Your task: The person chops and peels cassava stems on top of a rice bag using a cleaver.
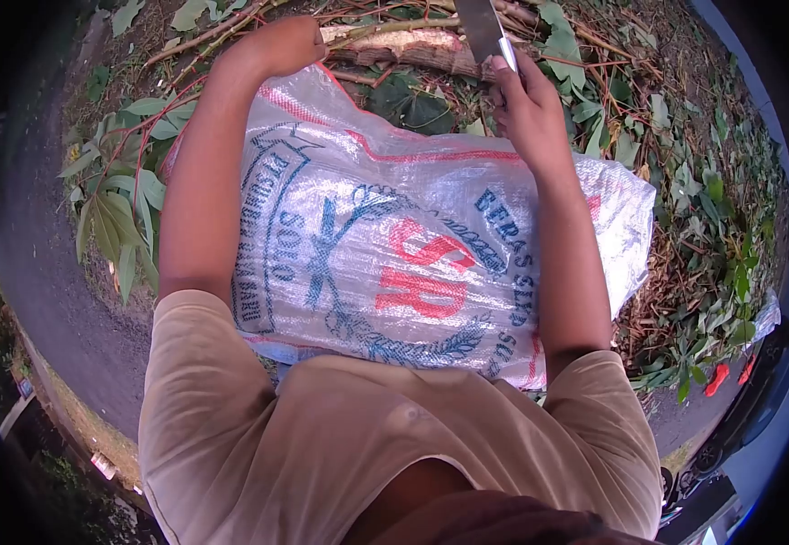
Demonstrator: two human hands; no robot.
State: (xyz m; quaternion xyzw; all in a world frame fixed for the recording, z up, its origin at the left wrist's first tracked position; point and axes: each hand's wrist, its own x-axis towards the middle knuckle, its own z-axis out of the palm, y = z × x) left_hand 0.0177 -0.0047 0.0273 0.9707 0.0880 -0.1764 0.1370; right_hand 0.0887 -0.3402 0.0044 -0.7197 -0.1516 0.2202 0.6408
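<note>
My left hand (290, 45) is closed in a fist at the left end of a thick branch (413, 41). The branch has a pale stripped upper side and rough brown bark below. In my right hand (529, 104) is a knife (482, 25), its wide metal blade pointing up and away beside the branch's right end. My right thumb lies along the knife's shiny handle. A white woven sack (394, 245) with red and blue print spreads across my lap, under both forearms. My left fingers are mostly hidden from above.
Thin cut branches (367, 20) and green leaves lie beyond the sack. A leafy sprig (122, 209) is at left. Brown chips and litter (667, 300) cover the ground at right, near small red objects (717, 380). Paved ground (49, 272) runs along the left.
</note>
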